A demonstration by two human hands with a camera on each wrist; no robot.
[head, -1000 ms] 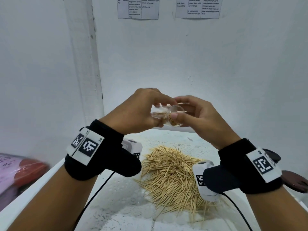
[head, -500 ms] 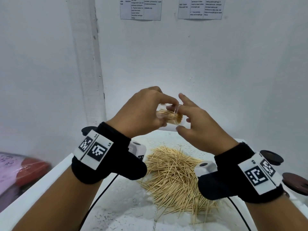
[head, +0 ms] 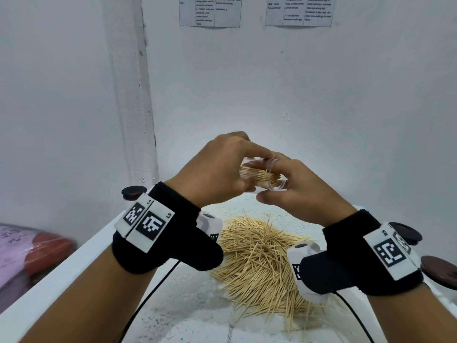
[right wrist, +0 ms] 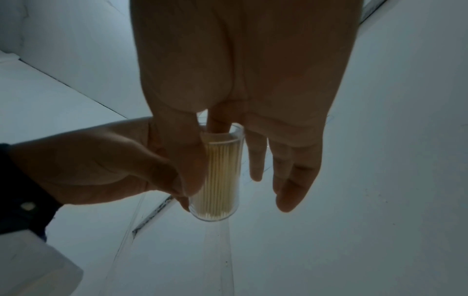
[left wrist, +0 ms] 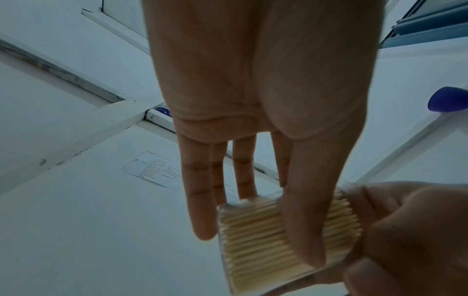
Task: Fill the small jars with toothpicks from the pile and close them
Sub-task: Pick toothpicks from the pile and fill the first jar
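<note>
A small clear jar (head: 278, 186) lies on its side in the air above the table, packed with toothpicks (head: 257, 174). My left hand (head: 257, 173) pinches its closed end between thumb and fingers; in the left wrist view the thumb (left wrist: 303, 230) lies across the jar (left wrist: 250, 236). My right hand (head: 268, 181) pinches the open end, index finger over the rim and thumb beneath. In the right wrist view the index fingertip shows at the mouth of the jar (right wrist: 220, 176), and the other fingers (right wrist: 291, 180) stay straight and off it. The toothpick pile (head: 262, 261) lies on the white table (head: 74, 273) below.
Dark brown round lids sit at the table's left edge (head: 133, 193) and at its right side (head: 408, 233), (head: 440, 271). A pink and red bundle (head: 32, 253) lies off the table to the left. Walls stand close behind and to the left.
A second ago the jar's mouth faced me while toothpicks went in. The jar has since turned sideways, packed full, and my right index finger and thumb have closed on its rim.
</note>
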